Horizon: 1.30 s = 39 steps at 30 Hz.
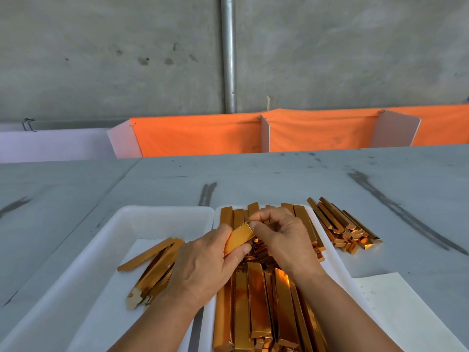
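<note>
On a scuffed grey table [279,179] sit a left tray [142,212] and a right tray [217,224], the latter heaped with folded boxes [256,295]. Above it, the left hand [203,265] grips a gold box [239,238]; the right hand [281,240] pinches the box's one-o'clock end. Flat blanks [154,265] lie at nine o'clock, a loose stack [342,227] at two.

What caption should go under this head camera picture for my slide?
Left hand grips a gold box while right hand pinches its end, above a white tray of gold boxes.
</note>
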{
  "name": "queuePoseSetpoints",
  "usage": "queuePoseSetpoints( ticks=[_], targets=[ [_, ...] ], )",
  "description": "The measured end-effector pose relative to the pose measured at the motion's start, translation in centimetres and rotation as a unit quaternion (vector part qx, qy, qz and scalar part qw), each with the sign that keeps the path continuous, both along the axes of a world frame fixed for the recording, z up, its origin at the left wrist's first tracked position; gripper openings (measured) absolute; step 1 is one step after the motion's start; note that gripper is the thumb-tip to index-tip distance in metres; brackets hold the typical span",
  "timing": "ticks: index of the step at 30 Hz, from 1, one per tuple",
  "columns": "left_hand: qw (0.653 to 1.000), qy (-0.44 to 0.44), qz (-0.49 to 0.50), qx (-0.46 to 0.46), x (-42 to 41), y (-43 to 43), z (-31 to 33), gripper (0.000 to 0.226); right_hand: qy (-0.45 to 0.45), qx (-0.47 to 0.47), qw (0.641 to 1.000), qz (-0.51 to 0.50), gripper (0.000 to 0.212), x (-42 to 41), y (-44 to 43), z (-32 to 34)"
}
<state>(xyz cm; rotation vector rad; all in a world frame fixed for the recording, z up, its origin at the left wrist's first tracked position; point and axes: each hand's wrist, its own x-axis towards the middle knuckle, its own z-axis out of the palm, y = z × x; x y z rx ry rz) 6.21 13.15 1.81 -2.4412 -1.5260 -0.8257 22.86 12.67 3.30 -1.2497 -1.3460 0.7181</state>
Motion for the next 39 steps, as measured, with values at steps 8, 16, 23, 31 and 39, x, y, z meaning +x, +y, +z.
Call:
queuePoseSetpoints(
  ticks=[8, 16, 23, 31, 39],
  targets=[
    [0.998, -0.045, 0.012, -0.036, -0.2, 0.3, -0.1, 0.053, 0.025, -0.014, 0.998, 0.056, 0.022, -0.3, -0.5, 0.1],
    [0.993, -0.104, -0.012, -0.054, -0.3, 0.4, -0.3, 0.053, 0.107, -0.057, 0.986, 0.118, 0.026, -0.3, -0.7, 0.5],
    [0.994, -0.090, -0.051, -0.041, -0.5, 0.3, -0.3, 0.049, 0.132, -0.057, 0.982, 0.121, 0.016, 0.3, -0.3, 0.1],
    [0.992, -0.098, -0.079, -0.029, -0.6, 0.2, -0.4, 0.058, 0.236, -0.128, 0.942, 0.201, 0.013, 1.0, 0.0, 0.4],
    [0.983, -0.148, -0.094, -0.058, -0.5, 0.2, -0.3, 0.045, 0.156, -0.020, 0.975, 0.159, 0.011, 0.5, -0.4, 0.5]
  ],
)
